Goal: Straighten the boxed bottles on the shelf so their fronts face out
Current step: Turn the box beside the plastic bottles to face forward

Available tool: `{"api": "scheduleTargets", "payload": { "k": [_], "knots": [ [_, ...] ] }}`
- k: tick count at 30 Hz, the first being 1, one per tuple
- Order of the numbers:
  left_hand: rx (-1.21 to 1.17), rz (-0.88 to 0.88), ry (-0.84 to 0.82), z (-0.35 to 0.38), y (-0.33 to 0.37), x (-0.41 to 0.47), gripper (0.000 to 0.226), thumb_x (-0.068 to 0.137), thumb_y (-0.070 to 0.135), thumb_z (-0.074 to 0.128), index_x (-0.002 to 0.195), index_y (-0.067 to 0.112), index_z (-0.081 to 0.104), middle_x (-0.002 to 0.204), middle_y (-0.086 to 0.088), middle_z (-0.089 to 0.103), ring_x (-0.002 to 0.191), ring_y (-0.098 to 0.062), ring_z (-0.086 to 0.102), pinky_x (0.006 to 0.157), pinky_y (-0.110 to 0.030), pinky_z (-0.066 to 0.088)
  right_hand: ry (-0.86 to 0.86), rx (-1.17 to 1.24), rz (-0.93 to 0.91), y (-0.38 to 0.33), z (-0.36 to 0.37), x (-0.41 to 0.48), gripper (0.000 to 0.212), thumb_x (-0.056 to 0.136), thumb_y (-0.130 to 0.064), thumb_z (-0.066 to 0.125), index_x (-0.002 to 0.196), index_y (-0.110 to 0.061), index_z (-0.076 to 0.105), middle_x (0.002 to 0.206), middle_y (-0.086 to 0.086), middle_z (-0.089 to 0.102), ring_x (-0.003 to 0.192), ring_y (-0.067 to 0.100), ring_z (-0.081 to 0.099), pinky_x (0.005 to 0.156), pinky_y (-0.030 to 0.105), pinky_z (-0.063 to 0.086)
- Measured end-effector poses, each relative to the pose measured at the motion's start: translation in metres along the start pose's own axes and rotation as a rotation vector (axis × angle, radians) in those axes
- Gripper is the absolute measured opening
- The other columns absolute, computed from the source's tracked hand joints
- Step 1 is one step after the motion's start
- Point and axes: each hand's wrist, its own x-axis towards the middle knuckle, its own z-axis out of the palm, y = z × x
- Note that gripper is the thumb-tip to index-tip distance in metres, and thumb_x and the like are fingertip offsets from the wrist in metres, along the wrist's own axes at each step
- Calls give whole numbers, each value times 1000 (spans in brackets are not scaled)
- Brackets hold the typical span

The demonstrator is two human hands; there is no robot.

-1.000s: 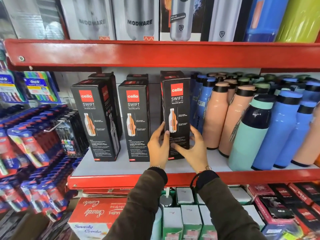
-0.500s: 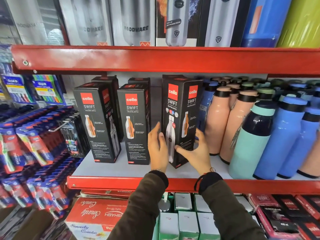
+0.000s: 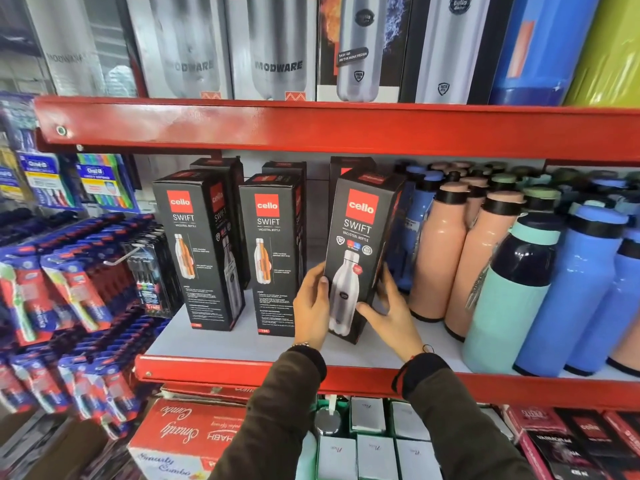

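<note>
Three black Cello Swift boxes stand in the front row of the grey shelf (image 3: 242,344). The left box (image 3: 197,251) and the middle box (image 3: 272,254) show a side with an orange cutaway bottle. The right box (image 3: 358,251) leans to the right and shows its face with a steel bottle. My left hand (image 3: 311,306) grips its lower left edge. My right hand (image 3: 388,310) holds its lower right side. More black boxes (image 3: 284,166) stand behind, mostly hidden.
Peach bottles (image 3: 440,251), a mint bottle (image 3: 512,292) and blue bottles (image 3: 575,289) crowd the shelf right of the box. A red shelf beam (image 3: 311,128) runs above. Toothbrush packs (image 3: 52,292) hang at left. Cartons (image 3: 180,438) sit below.
The right box has been turned between my hands: first a side panel faced out, then a corner, now the steel-bottle face. It now leans to the right.
</note>
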Motion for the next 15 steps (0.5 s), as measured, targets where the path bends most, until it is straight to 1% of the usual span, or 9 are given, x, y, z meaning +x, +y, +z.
{"api": "scheduleTargets", "payload": {
  "k": [3, 4, 6, 7, 9, 11, 13, 15],
  "knots": [
    [16, 9, -9, 1, -1, -1, 33, 106, 15, 45, 129, 33, 59, 125, 23, 66, 120, 7, 60, 100, -11, 44, 18, -19, -8, 1, 0, 1, 82, 90, -10, 69, 139, -59, 25, 146, -37, 38, 138, -13, 36, 117, 25, 32],
    [24, 12, -8, 2, -2, 0, 33, 106, 14, 45, 129, 33, 59, 124, 25, 66, 118, 9, 60, 98, -8, 44, 28, -21, -5, 0, 0, 1, 79, 90, -9, 68, 136, -60, 28, 142, -41, 38, 135, -15, 37, 116, 23, 33],
    [37, 9, -3, 3, -4, -1, 35, 106, 14, 45, 133, 33, 57, 127, 25, 64, 119, 13, 58, 99, -5, 42, 38, -16, -4, 0, -1, 2, 75, 92, -5, 64, 135, -57, 31, 140, -42, 39, 134, -16, 38, 115, 20, 34],
    [43, 6, 2, 4, -5, -2, 36, 106, 14, 45, 136, 31, 56, 131, 22, 62, 122, 13, 56, 101, -5, 40, 40, -13, -9, 1, -1, 3, 74, 92, -3, 62, 136, -55, 32, 140, -41, 40, 134, -17, 39, 114, 18, 35],
    [61, 5, 22, 6, -7, -2, 39, 106, 14, 45, 141, 27, 54, 138, 15, 58, 128, 7, 52, 109, -13, 38, 38, -8, -9, 1, -2, 5, 72, 93, 0, 59, 138, -50, 33, 138, -40, 41, 131, -19, 39, 112, 15, 36],
    [77, 3, 42, 8, -10, -1, 39, 105, 12, 45, 142, 24, 55, 139, 11, 57, 128, 4, 51, 113, -18, 37, 35, -5, -8, 2, -2, 7, 72, 94, 2, 57, 137, -50, 34, 134, -44, 42, 128, -22, 40, 105, 9, 41],
    [95, 4, 40, 9, -11, -1, 40, 105, 12, 44, 142, 24, 55, 140, 12, 56, 125, 12, 51, 110, -11, 37, 33, -9, -10, 2, -1, 7, 75, 94, 5, 55, 135, -54, 33, 133, -46, 41, 132, -14, 40, 96, 2, 42],
    [128, 20, 40, 8, -12, 0, 41, 105, 11, 44, 142, 24, 54, 139, 12, 56, 123, 19, 49, 106, -3, 36, 26, -10, -11, 3, 1, 8, 73, 94, 6, 55, 137, -49, 31, 137, -40, 38, 136, -5, 38, 93, 0, 40]
  ]
}}
